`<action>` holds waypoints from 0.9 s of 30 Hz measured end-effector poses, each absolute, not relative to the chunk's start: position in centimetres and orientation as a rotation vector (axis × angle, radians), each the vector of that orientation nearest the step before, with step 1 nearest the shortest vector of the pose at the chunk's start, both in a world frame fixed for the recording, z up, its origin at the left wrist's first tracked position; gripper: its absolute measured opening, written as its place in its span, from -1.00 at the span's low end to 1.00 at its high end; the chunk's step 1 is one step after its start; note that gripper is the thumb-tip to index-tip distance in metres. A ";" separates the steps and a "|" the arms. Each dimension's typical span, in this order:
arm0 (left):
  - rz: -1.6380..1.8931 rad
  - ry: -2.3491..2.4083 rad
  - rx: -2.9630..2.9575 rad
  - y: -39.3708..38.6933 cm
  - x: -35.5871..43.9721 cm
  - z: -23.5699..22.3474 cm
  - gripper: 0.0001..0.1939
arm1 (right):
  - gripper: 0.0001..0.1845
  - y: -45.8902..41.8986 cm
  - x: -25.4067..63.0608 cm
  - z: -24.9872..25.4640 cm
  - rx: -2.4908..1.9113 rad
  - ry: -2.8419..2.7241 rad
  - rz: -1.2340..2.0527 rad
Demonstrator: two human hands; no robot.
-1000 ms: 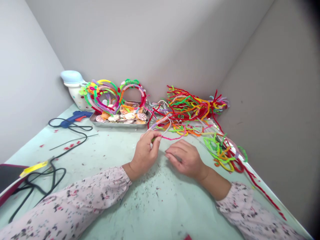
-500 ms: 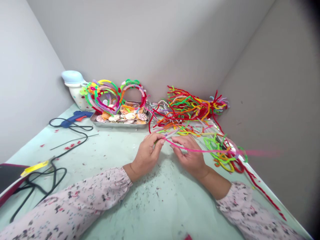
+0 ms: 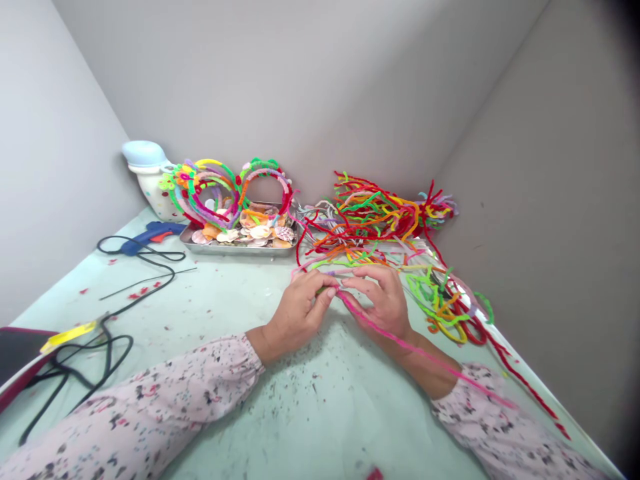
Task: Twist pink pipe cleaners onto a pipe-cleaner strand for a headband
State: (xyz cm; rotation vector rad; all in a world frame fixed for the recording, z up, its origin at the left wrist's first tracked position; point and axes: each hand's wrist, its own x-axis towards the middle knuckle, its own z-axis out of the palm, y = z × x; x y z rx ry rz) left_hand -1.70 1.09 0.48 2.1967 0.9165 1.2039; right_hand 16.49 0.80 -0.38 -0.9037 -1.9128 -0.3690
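Note:
My left hand (image 3: 300, 310) is closed in a pinch on a band wrapped in pale pink and lavender fuzzy stem, seemingly a headband (image 3: 331, 273). From its fingertips a bright pink pipe cleaner (image 3: 400, 341) runs down to the right, across my right hand and over the sleeve. The fingers of my right hand (image 3: 383, 300) are curled close to the left fingertips, with the pink pipe cleaner at its thumb and forefinger. Most of the band is hidden behind both hands.
A metal tray (image 3: 240, 250) of seashells stands at the back, with finished wrapped headbands (image 3: 265, 172) on it. Colourful pipe cleaners (image 3: 380, 213) lie heaped back right. A blue glue gun (image 3: 150, 237), its black cord (image 3: 107, 327) and a white bottle (image 3: 155, 187) are at left.
The pink pipe cleaner's free end has swung from behind the hands, out to the right, then down toward me. Both hands have come closer together; the band has turned and sits lower.

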 end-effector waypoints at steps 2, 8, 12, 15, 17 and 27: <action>1.207 0.920 2.201 1.1 -1.7 0.5 -0.83 | -0.75 0.9 16.6 -0.4 -0.897 -1.949 -0.364; 1.183 0.921 2.185 1.2 -1.7 0.5 -0.85 | -0.79 1.0 16.7 -0.5 -0.885 -2.011 -0.325; 1.213 0.946 2.174 1.1 -1.8 0.5 -0.88 | -0.81 1.0 16.7 -0.4 -0.885 -2.015 -0.302; 1.219 0.954 2.178 1.1 -1.8 0.6 -0.89 | -0.83 1.0 16.7 -0.4 -0.876 -2.016 -0.291; 1.211 0.954 2.183 1.1 -1.8 0.6 -0.89 | -0.83 1.1 16.8 -0.3 -0.872 -2.018 -0.285; 1.189 0.976 2.245 1.1 -1.8 0.5 -0.88 | -0.86 1.1 16.8 -0.6 -0.901 -2.002 -0.259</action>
